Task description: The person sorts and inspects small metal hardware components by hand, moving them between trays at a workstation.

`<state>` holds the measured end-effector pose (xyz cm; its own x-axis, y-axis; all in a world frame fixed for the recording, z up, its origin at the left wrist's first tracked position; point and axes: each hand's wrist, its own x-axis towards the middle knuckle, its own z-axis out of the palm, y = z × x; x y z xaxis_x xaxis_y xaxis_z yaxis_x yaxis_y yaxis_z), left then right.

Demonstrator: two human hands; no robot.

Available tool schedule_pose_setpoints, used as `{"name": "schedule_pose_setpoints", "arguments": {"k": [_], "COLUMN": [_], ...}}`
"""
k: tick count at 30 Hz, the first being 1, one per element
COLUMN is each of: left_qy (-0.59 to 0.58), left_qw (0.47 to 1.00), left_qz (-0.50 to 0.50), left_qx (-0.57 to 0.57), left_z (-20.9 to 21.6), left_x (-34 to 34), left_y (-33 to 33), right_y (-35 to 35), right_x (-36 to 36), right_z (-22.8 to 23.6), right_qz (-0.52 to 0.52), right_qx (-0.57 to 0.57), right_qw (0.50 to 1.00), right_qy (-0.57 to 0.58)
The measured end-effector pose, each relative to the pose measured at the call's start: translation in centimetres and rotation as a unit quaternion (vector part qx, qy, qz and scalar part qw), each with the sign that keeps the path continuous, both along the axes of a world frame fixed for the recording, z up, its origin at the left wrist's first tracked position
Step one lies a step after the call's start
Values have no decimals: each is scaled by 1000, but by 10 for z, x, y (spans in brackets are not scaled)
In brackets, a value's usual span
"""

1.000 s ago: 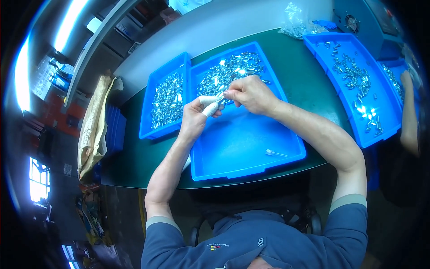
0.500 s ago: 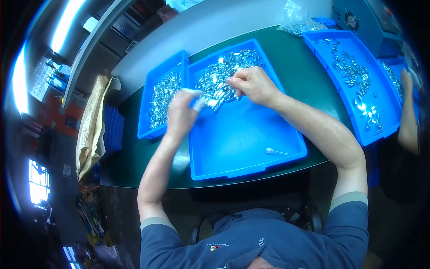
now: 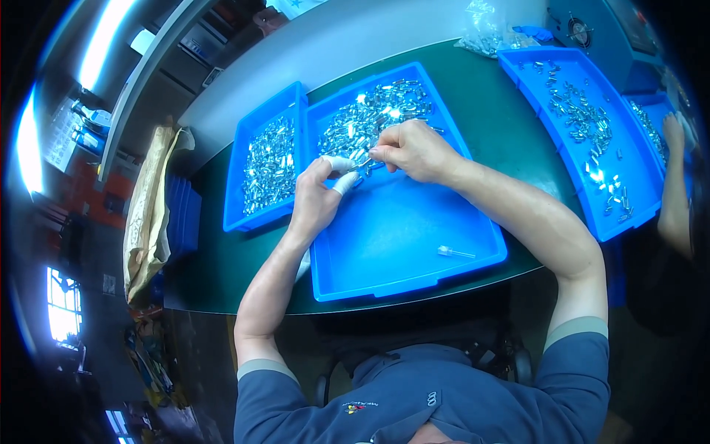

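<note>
White covers sit on the thumb and forefinger of my left hand (image 3: pixel 316 194), which pinches a small shiny metal part (image 3: pixel 359 178) over the middle blue tray (image 3: pixel 407 233). Close beside it, my right hand (image 3: pixel 418 151) has its thumb and forefinger pressed together, tips almost meeting the left fingertips. What the right fingers hold is too small to make out. Behind both hands, a heap of small silvery cylindrical parts (image 3: pixel 353 122) fills the far half of the tray. A small clear piece with a thin needle-like tip (image 3: pixel 454 252) lies at the tray's near right.
A narrower blue tray (image 3: pixel 235 207) of similar parts adjoins on the left. Another blue tray (image 3: pixel 629 185) with scattered parts stands right, beside a co-worker's arm (image 3: pixel 673 185). A clear bag of parts (image 3: pixel 484 41) lies at the back. Brown paper (image 3: pixel 151 214) stands left, by stacked blue bins (image 3: pixel 185 214).
My left hand has come from the tray divider rightward and slightly nearer, meeting the right hand. My right hand has lowered slightly toward me.
</note>
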<state>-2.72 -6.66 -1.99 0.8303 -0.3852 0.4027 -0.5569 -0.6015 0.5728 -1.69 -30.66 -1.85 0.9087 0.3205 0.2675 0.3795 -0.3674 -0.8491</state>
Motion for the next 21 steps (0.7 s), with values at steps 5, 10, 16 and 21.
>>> {"name": "schedule_pose_setpoints", "arguments": {"k": [5,10,16,21], "left_qy": [60,75,31,-31], "left_qw": [996,993,997,999], "left_qz": [10,3,0,16], "left_qx": [-59,-93,-66,-7], "left_z": [3,1,-1,9], "left_x": [-4,-5,-8,-9], "left_y": [0,-2,-1,13], "right_y": [1,3,4,3], "right_x": [1,-3,-7,3], "right_z": [-2,3,4,-3], "right_qz": [16,13,16,30], "right_qx": [25,56,61,82], "right_qw": [999,998,998,996], "right_qy": [20,3,7,32]}}
